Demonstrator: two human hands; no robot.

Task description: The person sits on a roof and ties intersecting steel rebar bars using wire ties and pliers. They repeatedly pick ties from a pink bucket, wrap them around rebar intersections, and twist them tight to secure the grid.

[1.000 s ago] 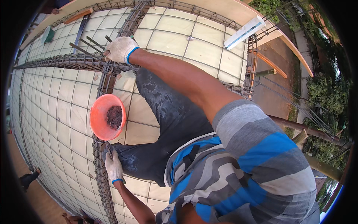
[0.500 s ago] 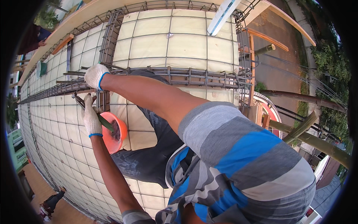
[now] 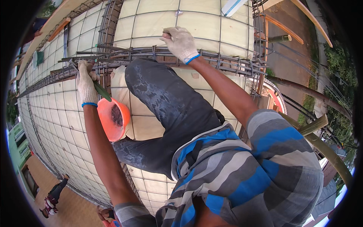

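My left hand (image 3: 87, 84), in a white knitted glove with a blue cuff, is closed around pincers with a green handle (image 3: 101, 90). Their dark metal end reaches the rebar bundle (image 3: 124, 56) of a beam. My right hand (image 3: 182, 44), gloved the same way, is raised over the grid to the right of my knee. Its fingers are curled and pressed together; whatever they may hold is too small to make out. Beside my left wrist, an orange bucket (image 3: 123, 128) with dark material inside leans against my leg.
Rebar mesh (image 3: 159, 36) covers pale panels all around. A white tube (image 3: 233, 7) lies at the far right. A green bucket (image 3: 38, 58) stands at left, near another person's hand (image 3: 37, 33). Bamboo poles (image 3: 329, 151) and a road drop-off border the right.
My right hand has left the rebar ends beside my left hand and swung to the right. The pincers have moved up onto the rebar bundle. My view has shifted slightly.
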